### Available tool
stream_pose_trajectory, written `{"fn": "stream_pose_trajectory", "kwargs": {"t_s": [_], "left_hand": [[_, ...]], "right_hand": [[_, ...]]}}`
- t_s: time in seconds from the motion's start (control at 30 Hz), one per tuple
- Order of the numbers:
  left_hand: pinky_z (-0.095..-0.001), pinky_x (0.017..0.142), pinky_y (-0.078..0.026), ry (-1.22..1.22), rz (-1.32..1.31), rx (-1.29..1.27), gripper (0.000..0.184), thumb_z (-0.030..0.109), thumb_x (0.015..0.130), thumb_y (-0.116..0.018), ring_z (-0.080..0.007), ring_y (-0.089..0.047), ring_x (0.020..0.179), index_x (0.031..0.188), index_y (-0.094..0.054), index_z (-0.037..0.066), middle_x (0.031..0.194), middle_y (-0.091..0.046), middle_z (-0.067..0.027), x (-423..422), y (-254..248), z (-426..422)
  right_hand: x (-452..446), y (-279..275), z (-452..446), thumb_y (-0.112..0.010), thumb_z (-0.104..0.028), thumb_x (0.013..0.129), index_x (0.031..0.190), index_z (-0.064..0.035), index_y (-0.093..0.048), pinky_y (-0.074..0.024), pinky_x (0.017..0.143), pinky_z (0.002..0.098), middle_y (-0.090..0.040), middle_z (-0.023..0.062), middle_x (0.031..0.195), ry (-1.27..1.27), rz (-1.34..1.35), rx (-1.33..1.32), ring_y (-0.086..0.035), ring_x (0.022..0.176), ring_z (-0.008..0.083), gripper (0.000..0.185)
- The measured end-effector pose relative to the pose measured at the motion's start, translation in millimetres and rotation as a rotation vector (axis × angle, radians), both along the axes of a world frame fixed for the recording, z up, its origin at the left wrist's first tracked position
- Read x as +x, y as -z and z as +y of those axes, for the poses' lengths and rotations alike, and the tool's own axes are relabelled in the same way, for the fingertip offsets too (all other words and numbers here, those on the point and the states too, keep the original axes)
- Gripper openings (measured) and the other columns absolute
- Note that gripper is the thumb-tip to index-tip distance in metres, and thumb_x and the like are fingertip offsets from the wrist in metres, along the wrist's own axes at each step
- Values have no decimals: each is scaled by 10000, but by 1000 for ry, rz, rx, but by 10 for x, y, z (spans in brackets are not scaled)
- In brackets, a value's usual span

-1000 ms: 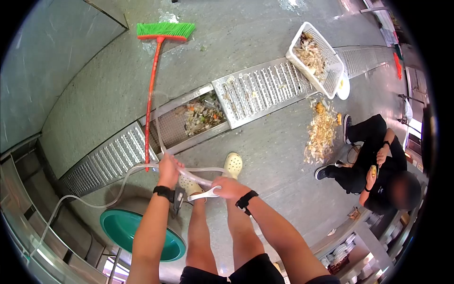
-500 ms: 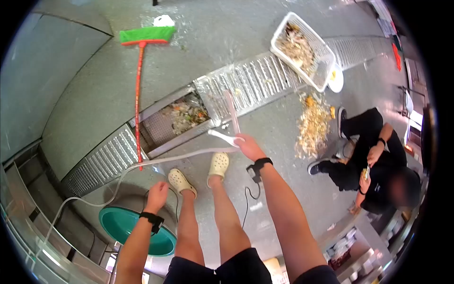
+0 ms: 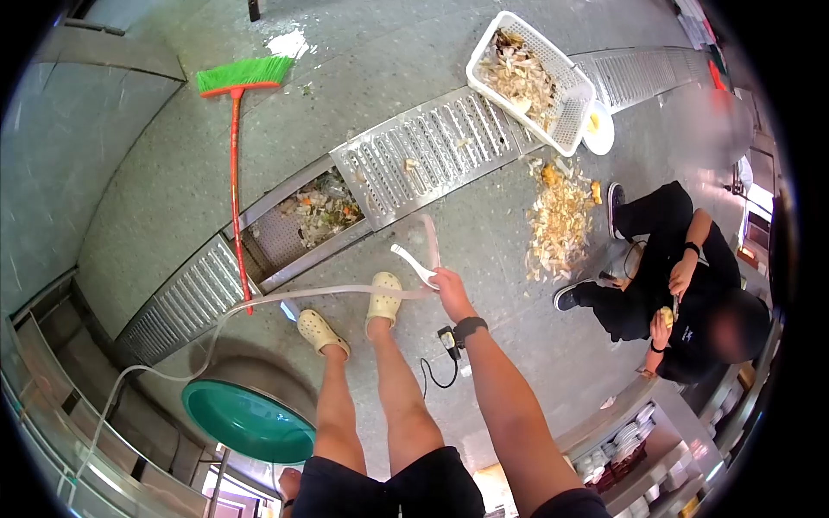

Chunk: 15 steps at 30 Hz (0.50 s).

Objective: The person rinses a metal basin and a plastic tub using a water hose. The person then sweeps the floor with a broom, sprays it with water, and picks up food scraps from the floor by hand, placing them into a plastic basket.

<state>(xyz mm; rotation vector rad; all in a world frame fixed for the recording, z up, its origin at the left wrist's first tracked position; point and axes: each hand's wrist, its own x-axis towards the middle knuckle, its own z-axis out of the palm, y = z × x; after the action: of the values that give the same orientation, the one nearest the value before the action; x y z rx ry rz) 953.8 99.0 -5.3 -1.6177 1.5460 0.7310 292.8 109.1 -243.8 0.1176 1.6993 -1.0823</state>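
Clutching hose (image 3: 337, 290), white tool (image 3: 413, 264) in right hand (image 3: 451, 293), mid-frame — perhaps tripping over slack hose — with grip unclear in left hand (image 3: 290, 481).

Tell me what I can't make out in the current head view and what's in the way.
All in the head view:
Left hand: mostly hidden by the shorts; its grip can't be judged.
White object: one end covered by the right hand.
Hose: far end lost at the lower-left edge.
Yellowish item in the seated person's hand: too small to identify.
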Motion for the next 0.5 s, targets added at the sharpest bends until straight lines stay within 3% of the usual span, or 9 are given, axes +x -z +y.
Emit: {"fn": "stream_pose_trajectory", "kwargs": {"t_s": [0.17, 0.2, 0.23, 0.27, 0.3, 0.33, 0.37, 0.43, 0.5], "left_hand": [[-508, 637, -432, 35, 292, -244, 222, 159, 870, -492, -460, -565, 738, 799, -577, -34, 788, -598, -247, -1414, 394, -973], [-481, 620, -431, 110, 417, -266, 213, 168, 882, -517, -425, -520, 648, 823, -554, -34, 711, -554, -220, -1454, 712, -1241], [-390, 586, -432, -312, 438, -58, 217, 178, 915, -518, -281, -500, 595, 828, -542, -19, 679, -534, -134, -1626, 1034, -1553], [-303, 568, -412, -388, 561, -12, 221, 182, 942, -503, -138, -472, 621, 819, -539, 2, 677, -503, -42, -2314, 971, -1831], [-253, 561, -401, -432, 713, 81, 225, 192, 958, -487, -83, -473, 656, 844, -562, 14, 688, -505, -3, -2800, 1070, -2033], [-265, 604, -466, -452, 682, 110, 230, 202, 932, -490, -121, -573, 683, 830, -589, 22, 734, -599, -49, -3189, 1163, -2169], [-275, 706, -507, -336, 732, 196, 272, 253, 948, -487, -155, -618, 808, 997, -593, 8, 858, -627, -91, -3432, 1356, -2271], [-344, 847, -512, -485, 799, 519, 464, 385, 963, -464, -243, -630, 939, 1199, -507, -12, 1010, -618, -162, -4151, 1396, -2253], [-391, 892, -498, -962, 758, 695, 618, 456, 979, -396, -320, -631, 965, 1309, -405, -67, 1088, -609, -226, -4614, 1482, -2186]], "right_hand": [[302, -225, -10, -552, -145, 810, 920, 63, -632, -452, 781, 297, -649, 102, 853, -21, 209, -32, -590, 832, 167, 249], [405, -334, -62, -559, -146, 808, 927, 62, -630, -453, 776, 298, -649, 102, 852, -15, 208, -61, -588, 830, 168, 250], [505, -451, -115, -565, -147, 807, 934, 61, -628, -454, 772, 300, -649, 103, 852, -11, 206, -93, -587, 828, 169, 252], [568, -603, -173, -571, -153, 810, 945, 42, -634, -458, 788, 312, -653, 115, 883, -34, 142, -84, -598, 852, 194, 245], [623, -785, -234, -577, -160, 814, 955, 23, -641, -463, 805, 325, -657, 127, 914, -58, 75, -75, -610, 877, 218, 240], [698, -908, -276, -583, -167, 817, 965, 3, -647, -468, 822, 338, -660, 139, 945, -83, 7, -69, -622, 901, 242, 235], [804, -966, -294, -584, -166, 814, 969, -2, -646, -469, 814, 341, -658, 143, 939, -104, 15, -90, -622, 896, 254, 234], [1003, -1057, -299, -585, -164, 810, 977, -12, -644, -473, 799, 346, -652, 149, 929, -148, 36, -131, -622, 884, 277, 234], [1123, -1084, -238, -583, -147, 806, 949, -4, -635, -464, 770, 334, -615, 140, 853, -209, 122, -195, -598, 823, 268, 208]]}}
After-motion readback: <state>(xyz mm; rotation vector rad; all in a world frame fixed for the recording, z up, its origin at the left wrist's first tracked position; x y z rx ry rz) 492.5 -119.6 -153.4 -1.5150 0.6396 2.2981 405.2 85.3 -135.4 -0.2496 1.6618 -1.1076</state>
